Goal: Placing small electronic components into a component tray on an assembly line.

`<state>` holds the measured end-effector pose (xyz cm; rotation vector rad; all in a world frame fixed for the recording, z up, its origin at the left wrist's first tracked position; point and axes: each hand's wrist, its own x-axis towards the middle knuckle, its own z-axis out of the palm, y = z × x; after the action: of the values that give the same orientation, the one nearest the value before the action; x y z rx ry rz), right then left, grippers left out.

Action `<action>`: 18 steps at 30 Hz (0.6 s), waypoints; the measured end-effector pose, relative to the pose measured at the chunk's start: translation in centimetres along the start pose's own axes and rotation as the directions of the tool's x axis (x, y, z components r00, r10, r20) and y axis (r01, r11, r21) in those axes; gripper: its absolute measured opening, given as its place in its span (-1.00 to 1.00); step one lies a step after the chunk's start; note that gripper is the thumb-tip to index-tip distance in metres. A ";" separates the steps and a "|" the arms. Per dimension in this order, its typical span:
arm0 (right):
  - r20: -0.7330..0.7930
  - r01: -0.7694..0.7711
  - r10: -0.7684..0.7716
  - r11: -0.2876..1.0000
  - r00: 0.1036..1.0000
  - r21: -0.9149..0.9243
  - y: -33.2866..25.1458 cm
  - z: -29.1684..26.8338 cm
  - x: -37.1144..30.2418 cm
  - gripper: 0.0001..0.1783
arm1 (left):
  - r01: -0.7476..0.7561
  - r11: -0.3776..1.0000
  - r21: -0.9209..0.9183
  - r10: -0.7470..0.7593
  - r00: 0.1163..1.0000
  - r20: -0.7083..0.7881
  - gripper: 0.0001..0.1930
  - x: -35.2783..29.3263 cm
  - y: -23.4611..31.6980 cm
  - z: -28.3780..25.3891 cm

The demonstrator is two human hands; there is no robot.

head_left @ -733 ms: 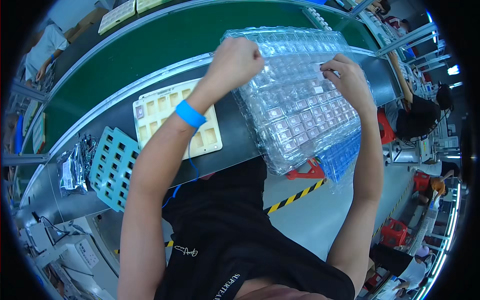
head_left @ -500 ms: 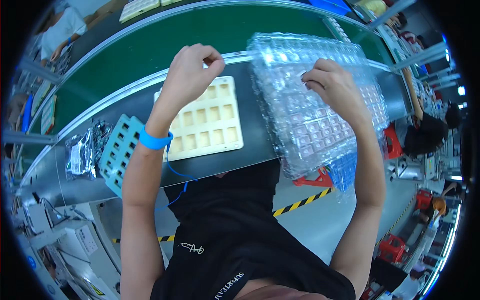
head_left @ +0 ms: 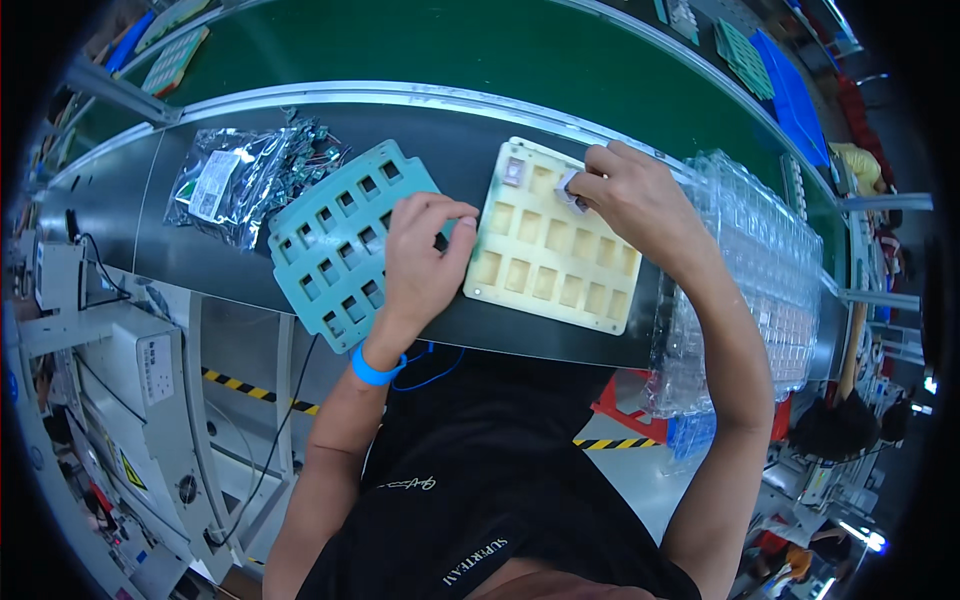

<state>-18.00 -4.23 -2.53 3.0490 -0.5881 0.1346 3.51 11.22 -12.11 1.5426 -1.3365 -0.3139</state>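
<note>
Small pale piece (head_left: pixel 571 191) is pinched in the R hand's (head_left: pixel 632 195) fingers, just over the cream tray's (head_left: pixel 550 308) far row, near the far-left pocket w/ a similar piece (head_left: pixel 514 171) seated in it. L hand (head_left: pixel 425 255) is just off the cream tray's left edge, above the teal tray (head_left: pixel 327 242); its fingers are curled, can't tell if they grip anything. Risk, my judgement: piece is tiny, so a weak pinch or a tilt could land it skewed on a pocket wall, or drop it off the cream tray onto the worktop (head_left: pixel 460 325). L hand's so close that a bump could nudge the cream tray out of line. Also around: L of cream tray, past the teal one, silver bag (head_left: pixel 245 195) + heap of small wired parts (head_left: pixel 305 160); R of it, clear plastic trays (head_left: pixel 770 230), partly blocked by R forearm; beyond it, green belt (head_left: pixel 400 50). Blue wrist strap (head_left: pixel 375 370) on L arm, nearer the body than the cream tray; its cord (head_left: pixel 440 376) might snag on a wide swing.
</note>
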 end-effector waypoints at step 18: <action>0.122 0.090 -0.087 0.996 0.989 -0.016 0.7 1.2 2.3 -0.75 | -0.039 0.990 -0.139 0.043 0.999 0.027 -0.90 -0.3 -0.3 0.9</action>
<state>-16.02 -5.78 -3.51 3.0720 -0.4553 -0.0596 2.91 10.93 -12.92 1.3983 -1.3399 -0.3966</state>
